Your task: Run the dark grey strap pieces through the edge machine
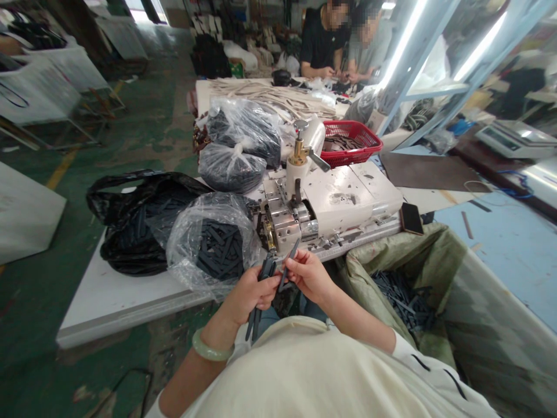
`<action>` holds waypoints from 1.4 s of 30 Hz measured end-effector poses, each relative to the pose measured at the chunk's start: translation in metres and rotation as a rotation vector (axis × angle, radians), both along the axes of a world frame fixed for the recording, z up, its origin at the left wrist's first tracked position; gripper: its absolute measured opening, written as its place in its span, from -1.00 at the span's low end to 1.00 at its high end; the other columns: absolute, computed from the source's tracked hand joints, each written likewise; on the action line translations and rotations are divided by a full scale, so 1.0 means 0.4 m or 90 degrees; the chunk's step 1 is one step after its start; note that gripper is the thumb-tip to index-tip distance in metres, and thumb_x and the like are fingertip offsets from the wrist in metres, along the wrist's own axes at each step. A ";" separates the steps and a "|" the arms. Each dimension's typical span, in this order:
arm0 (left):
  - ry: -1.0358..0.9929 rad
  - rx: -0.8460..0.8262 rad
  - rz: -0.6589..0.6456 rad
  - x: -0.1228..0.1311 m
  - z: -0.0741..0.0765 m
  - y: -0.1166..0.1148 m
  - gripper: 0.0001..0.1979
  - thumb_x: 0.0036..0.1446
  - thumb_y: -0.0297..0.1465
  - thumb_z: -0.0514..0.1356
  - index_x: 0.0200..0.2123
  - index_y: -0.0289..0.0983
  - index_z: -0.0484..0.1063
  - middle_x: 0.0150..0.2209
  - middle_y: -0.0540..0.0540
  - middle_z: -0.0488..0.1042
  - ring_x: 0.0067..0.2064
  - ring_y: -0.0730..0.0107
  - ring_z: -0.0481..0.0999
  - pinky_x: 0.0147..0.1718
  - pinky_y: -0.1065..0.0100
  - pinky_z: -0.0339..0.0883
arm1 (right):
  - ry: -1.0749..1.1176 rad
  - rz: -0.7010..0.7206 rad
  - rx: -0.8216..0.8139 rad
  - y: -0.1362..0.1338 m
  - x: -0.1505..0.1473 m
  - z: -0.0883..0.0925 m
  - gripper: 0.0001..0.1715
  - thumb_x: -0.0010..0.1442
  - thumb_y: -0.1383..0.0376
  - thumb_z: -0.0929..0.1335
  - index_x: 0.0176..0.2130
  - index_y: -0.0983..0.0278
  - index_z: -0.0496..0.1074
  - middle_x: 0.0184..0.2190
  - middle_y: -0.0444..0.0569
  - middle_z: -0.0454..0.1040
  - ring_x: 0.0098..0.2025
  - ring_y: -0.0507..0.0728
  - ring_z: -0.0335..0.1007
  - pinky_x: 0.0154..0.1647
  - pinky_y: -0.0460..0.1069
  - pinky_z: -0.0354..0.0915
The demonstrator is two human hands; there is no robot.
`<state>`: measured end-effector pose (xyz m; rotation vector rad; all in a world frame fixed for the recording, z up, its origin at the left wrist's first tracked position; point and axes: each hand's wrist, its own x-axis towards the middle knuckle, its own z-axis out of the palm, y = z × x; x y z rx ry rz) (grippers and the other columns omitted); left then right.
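My left hand (256,293) is closed around a small bundle of dark grey strips (267,268), which stick out above and below the fist. Pinched between the thumb and fingers of my right hand (310,274) is a single dark strip (292,251), tilted up to the right. Both hands are close together in front of a white skiving machine (343,188) with a metal head and a brass-coloured adjuster on top. To the left, a clear plastic bag (183,255) stands open, full of similar dark strips (220,247).
A black plastic bag (113,241) holds more strips. A green cloth-lined bin (361,270) with strips stands at right. Behind the machine are tied clear bags (232,168) and a red basket (352,155). A phone (411,218) lies by the machine. Two people sit beyond.
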<state>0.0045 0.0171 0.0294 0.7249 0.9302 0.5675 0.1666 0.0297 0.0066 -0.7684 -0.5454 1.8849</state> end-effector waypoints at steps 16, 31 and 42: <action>-0.028 -0.017 -0.015 -0.006 -0.004 -0.001 -0.73 0.02 -0.22 0.27 -0.34 -0.29 0.37 -0.69 0.21 0.04 -0.71 0.71 -0.08 -0.75 0.59 -0.18 | -0.125 -0.043 -0.011 0.006 0.004 0.013 -0.57 -0.17 0.19 0.58 -0.60 0.31 0.31 -0.74 -0.22 0.39 -0.74 -0.11 0.21 -0.73 -0.23 0.16; -0.095 -0.081 0.000 -0.016 -0.008 -0.005 -0.79 0.05 -0.29 0.26 -0.33 -0.29 0.35 -0.69 0.23 0.05 -0.71 0.73 -0.15 -0.77 0.62 -0.19 | -0.290 -0.130 0.076 -0.007 0.011 0.035 -0.58 -0.09 0.13 0.54 -0.58 0.25 0.29 -0.74 -0.22 0.38 -0.73 -0.04 0.23 -0.72 -0.14 0.20; -0.125 -0.092 -0.032 -0.016 0.003 -0.009 -0.73 0.06 -0.23 0.28 -0.35 -0.32 0.37 -0.70 0.22 0.05 -0.72 0.74 -0.15 -0.79 0.63 -0.20 | -0.130 -0.096 0.069 -0.005 0.013 0.022 -0.67 -0.11 0.22 0.56 -0.53 0.30 0.39 -0.69 -0.22 0.41 -0.68 -0.09 0.25 -0.69 -0.20 0.20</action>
